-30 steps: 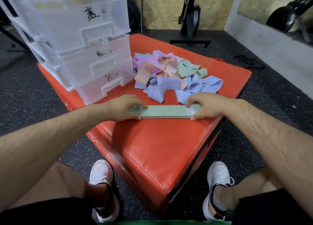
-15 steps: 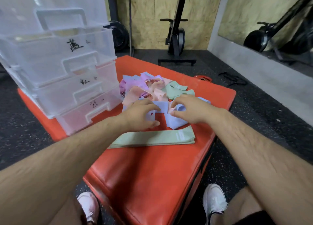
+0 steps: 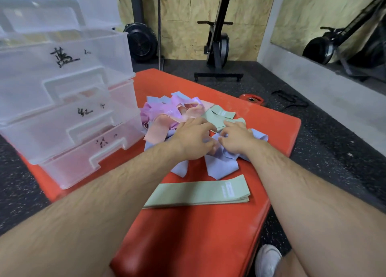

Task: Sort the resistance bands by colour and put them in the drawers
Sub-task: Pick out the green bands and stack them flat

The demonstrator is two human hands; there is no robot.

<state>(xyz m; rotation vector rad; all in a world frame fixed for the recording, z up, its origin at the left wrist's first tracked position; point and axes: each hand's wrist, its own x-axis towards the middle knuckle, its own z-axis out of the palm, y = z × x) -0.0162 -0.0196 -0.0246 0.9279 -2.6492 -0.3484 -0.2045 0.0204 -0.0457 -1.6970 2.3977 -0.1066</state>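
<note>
— So, where are the hands sitting?

— Both are resting on the pile (image 3: 167,118) of loose bands in the middle of the mat (image 3: 188,235). The left hand (image 3: 192,140) and right hand (image 3: 237,140) are lying side by side, almost touching, palms down.

— Are they holding anything?

— Their fingers are bending down into the bands, but the blur is hiding the tips. I cannot tell whether either hand is pinching a band or only pressing on it.

— What is lying under them?

— Blue bands (image 3: 221,168) are spreading out from beneath both palms, two tails pointing back toward the person. Loose green bands (image 3: 219,116) are lying just past the fingertips, and pink and peach ones are bunching up beyond the left hand.

— And the sorted ones?

— A green stack (image 3: 200,191) is lying flat on the mat, nearer the person than the hands and apart from them, between the two forearms. Its long axis is running left to right, the right end tilting slightly away. That end is showing a white label, and the left end is disappearing behind the left forearm.

— And the drawers (image 3: 69,109)?

— They are standing on the mat's left side, just beside the pile, fronts marked in black ink.
</note>
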